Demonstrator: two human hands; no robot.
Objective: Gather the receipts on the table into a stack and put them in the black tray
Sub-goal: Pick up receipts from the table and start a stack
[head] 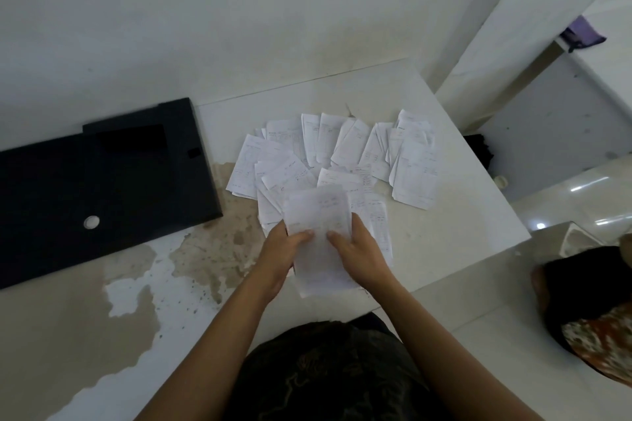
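Note:
Several white receipts [342, 150] lie fanned out and overlapping on the white table [461, 215]. A small stack of receipts [318, 215] is held above the near ones. My left hand [278, 256] grips the stack's left edge, thumb on top. My right hand [359, 255] grips its right edge, thumb also on top. The black tray [68, 198] lies flat on the surface to the left, apart from the papers, with a small round silver piece on it.
The counter in front of the tray is stained brown and peeling [205, 249]. The table's right edge drops to a glossy floor. Another person [588, 301] sits low at the right. A wall stands behind the table.

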